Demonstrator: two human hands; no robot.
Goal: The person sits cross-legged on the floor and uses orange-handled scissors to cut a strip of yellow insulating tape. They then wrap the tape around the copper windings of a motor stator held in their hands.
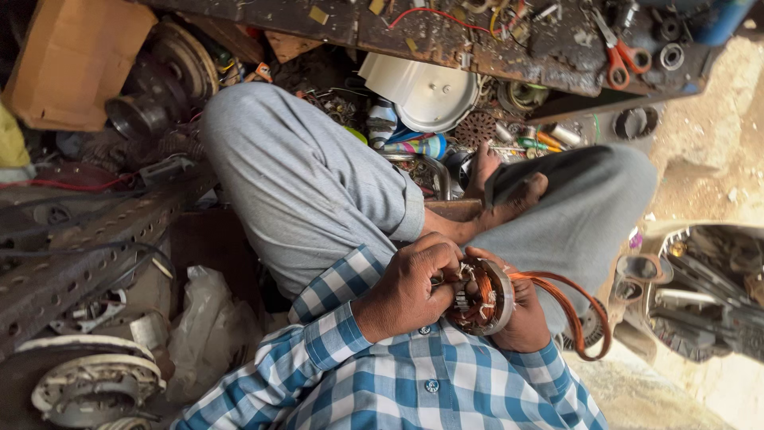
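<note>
At lower centre, the left hand [410, 283] pinched and the right hand [521, 314] cradled the round metal stator with copper windings [480, 296]; its loose orange-copper wire loop [577, 306] looked liable to snag or kink.

shirt [414, 382] blue/wht check | trousers [318, 183] grey | wire coil [577, 306] copper-orange | scissors [621, 52] red handles | lid [430, 95] wht

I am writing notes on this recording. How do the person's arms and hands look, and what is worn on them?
Both arms wear long sleeves of a blue-and-white checked shirt with buttoned cuffs at the wrists. The left hand and the right hand are bare: no gloves, and no rings or watch that I can see.
</note>
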